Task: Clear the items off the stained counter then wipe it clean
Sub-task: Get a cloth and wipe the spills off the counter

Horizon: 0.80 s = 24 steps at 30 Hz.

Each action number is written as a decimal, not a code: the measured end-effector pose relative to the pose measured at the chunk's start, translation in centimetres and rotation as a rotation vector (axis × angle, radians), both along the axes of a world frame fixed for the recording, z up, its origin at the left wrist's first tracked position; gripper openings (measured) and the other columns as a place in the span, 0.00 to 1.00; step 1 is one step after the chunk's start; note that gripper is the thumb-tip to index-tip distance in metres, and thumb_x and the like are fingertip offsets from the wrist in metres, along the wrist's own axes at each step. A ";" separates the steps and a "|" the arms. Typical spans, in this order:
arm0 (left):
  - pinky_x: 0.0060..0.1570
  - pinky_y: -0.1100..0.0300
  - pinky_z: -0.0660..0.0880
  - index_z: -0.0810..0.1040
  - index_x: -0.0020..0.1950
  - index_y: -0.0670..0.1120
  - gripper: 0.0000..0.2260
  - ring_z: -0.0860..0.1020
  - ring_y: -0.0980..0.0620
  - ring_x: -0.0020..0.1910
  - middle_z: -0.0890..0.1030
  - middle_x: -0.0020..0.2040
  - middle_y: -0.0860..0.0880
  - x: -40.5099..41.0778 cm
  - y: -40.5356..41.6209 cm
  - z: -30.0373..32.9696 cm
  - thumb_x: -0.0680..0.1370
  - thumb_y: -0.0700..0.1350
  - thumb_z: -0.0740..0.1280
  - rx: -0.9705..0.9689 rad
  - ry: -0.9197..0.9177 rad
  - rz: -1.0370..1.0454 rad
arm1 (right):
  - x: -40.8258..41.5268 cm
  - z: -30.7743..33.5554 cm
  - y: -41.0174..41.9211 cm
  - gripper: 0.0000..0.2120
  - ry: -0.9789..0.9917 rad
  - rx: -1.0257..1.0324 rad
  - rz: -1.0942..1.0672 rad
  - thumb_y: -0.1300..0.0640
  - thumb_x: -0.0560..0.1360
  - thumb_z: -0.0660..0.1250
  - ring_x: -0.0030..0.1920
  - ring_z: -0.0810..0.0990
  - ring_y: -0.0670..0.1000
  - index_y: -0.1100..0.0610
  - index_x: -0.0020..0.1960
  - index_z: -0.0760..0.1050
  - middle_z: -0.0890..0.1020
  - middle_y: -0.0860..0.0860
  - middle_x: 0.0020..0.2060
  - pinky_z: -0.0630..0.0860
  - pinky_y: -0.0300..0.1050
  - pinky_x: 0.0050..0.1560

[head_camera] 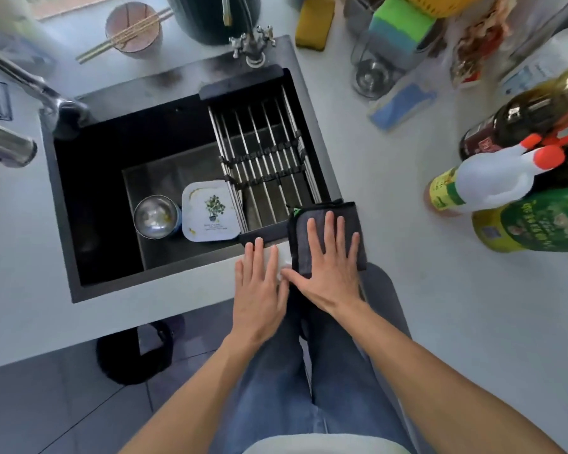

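Cloth (325,234): dark grey, folded square, lying flat on the white surface (407,257) at the sink's front right corner, one edge over the rim.
Right hand (325,273): palm down on the cloth, fingers (330,231) straight and spread, pressing it flat, not curled round it.
Left hand (259,296): flat on the surface's front strip just beside the cloth, fingers straight, holding nothing; its edge touches the right thumb.
Sink (89,244): black basin holding a steel bowl (156,216), a white square plate (210,211) with a plant print and a metal rack (263,158).
Right side of surface: oil bottles (525,224), a white spray bottle (492,185), a blue cloth (404,104).
Back edge: yellow sponge (315,22), bowl with chopsticks (133,29).
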<state>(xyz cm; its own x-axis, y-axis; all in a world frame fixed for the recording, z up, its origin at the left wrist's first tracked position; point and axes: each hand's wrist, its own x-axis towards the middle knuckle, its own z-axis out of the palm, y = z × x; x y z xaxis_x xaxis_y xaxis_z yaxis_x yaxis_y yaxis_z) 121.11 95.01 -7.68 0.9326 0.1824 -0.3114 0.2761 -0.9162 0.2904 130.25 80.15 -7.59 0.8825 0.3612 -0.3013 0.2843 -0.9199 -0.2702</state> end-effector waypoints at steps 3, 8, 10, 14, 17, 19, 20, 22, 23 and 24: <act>0.84 0.43 0.46 0.51 0.87 0.48 0.30 0.40 0.46 0.86 0.43 0.87 0.45 -0.4 0.4 -0.7 0.86 0.55 0.53 0.007 -0.031 -0.021 | -0.1 -0.5 0.2 0.41 -0.067 -0.004 -0.012 0.31 0.80 0.51 0.82 0.40 0.60 0.52 0.84 0.43 0.42 0.58 0.82 0.43 0.68 0.79; 0.84 0.45 0.45 0.51 0.87 0.49 0.31 0.39 0.48 0.86 0.43 0.88 0.47 -0.4 1.0 -0.6 0.86 0.55 0.55 -0.027 -0.028 -0.039 | 0.3 0.1 -0.6 0.29 -0.095 0.146 -0.049 0.49 0.83 0.60 0.83 0.50 0.56 0.52 0.81 0.59 0.57 0.54 0.82 0.50 0.65 0.80; 0.84 0.46 0.45 0.53 0.87 0.49 0.31 0.39 0.48 0.86 0.44 0.88 0.47 -0.1 1.2 0.1 0.86 0.55 0.56 -0.059 -0.009 -0.042 | 0.9 1.1 -1.2 0.23 -0.032 0.333 -0.143 0.53 0.83 0.63 0.81 0.54 0.48 0.52 0.77 0.67 0.64 0.51 0.79 0.52 0.62 0.80; 0.85 0.49 0.48 0.59 0.85 0.48 0.28 0.44 0.47 0.87 0.49 0.87 0.47 0.4 1.5 2.1 0.86 0.51 0.59 -0.131 0.033 -0.011 | 1.9 4.4 -4.4 0.14 0.148 0.506 -0.263 0.47 0.83 0.61 0.58 0.79 0.51 0.48 0.67 0.73 0.84 0.51 0.56 0.78 0.53 0.59; 0.83 0.49 0.58 0.73 0.77 0.47 0.20 0.59 0.44 0.84 0.65 0.83 0.45 0.6 1.5 4.0 0.84 0.47 0.64 -0.181 0.001 0.004 | 1.2 6.7 -7.6 0.09 0.222 0.559 -0.325 0.46 0.82 0.62 0.42 0.81 0.54 0.47 0.59 0.75 0.83 0.48 0.41 0.78 0.52 0.43; 0.75 0.46 0.70 0.81 0.67 0.46 0.13 0.72 0.45 0.74 0.78 0.71 0.47 0.4 1.2 5.0 0.83 0.43 0.67 -0.180 -0.045 -0.051 | -0.2 7.8 -9.7 0.05 0.238 0.608 -0.421 0.46 0.82 0.63 0.38 0.79 0.46 0.44 0.51 0.76 0.82 0.44 0.37 0.76 0.46 0.42; 0.70 0.49 0.73 0.83 0.64 0.47 0.12 0.75 0.47 0.69 0.81 0.66 0.49 0.3 1.0 5.4 0.82 0.43 0.66 -0.200 -0.024 -0.073 | -1.1 8.2 -10.7 0.06 0.229 0.620 -0.472 0.45 0.81 0.64 0.34 0.76 0.43 0.42 0.46 0.74 0.79 0.41 0.33 0.73 0.39 0.38; 0.64 0.52 0.76 0.83 0.62 0.50 0.11 0.79 0.49 0.63 0.84 0.61 0.53 0.2 0.5 6.3 0.83 0.45 0.64 -0.251 0.073 -0.142 | -3.4 8.5 -12.9 0.12 0.231 0.611 -0.593 0.44 0.79 0.66 0.31 0.69 0.42 0.45 0.39 0.71 0.73 0.42 0.29 0.67 0.35 0.34; 0.62 0.52 0.77 0.83 0.62 0.51 0.12 0.81 0.49 0.60 0.85 0.59 0.53 0.2 0.2 6.5 0.82 0.46 0.63 -0.266 0.119 -0.192 | -4.5 8.7 -13.9 0.14 0.244 0.607 -0.654 0.43 0.78 0.68 0.31 0.68 0.43 0.48 0.39 0.71 0.72 0.45 0.29 0.66 0.37 0.34; 0.60 0.52 0.78 0.83 0.62 0.53 0.13 0.82 0.50 0.58 0.86 0.58 0.55 0.4 -0.1 6.6 0.82 0.48 0.62 -0.273 0.162 -0.246 | -5.7 8.8 -14.9 0.14 0.260 0.614 -0.705 0.43 0.77 0.69 0.31 0.68 0.42 0.50 0.39 0.71 0.73 0.46 0.30 0.67 0.37 0.34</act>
